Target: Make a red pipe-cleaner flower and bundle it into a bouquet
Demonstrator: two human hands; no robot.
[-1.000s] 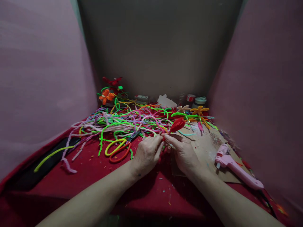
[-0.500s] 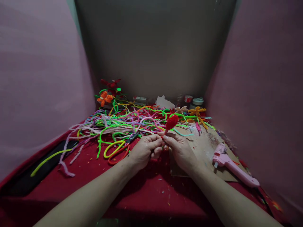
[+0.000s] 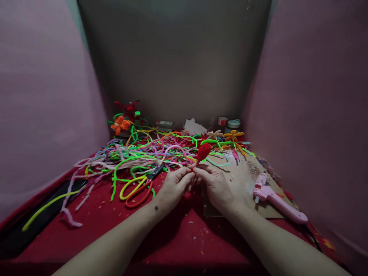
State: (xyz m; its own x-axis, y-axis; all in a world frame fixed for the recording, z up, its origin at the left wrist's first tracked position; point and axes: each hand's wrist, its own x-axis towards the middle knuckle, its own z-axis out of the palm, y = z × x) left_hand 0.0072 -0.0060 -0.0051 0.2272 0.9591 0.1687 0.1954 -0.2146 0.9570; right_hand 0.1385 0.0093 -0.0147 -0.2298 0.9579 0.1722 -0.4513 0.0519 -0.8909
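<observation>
The red-clothed counter (image 3: pixel 97 214) ends between my forearms (image 3: pixel 115 243). My left hand (image 3: pixel 174 186) and right hand (image 3: pixel 217 188) pinch a fuzzy red bud (image 3: pixel 203 152) by its base.

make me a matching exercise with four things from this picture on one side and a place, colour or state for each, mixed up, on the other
Column one
1. red bud
2. scissors
3. glue gun
4. orange flower

Column two
A. lying partly on the cardboard
B. pinched by the left hand and right hand
C. at the back, on the left side
D. part yellow, part red

Right pairs: 1-B, 2-D, 3-A, 4-C
</observation>
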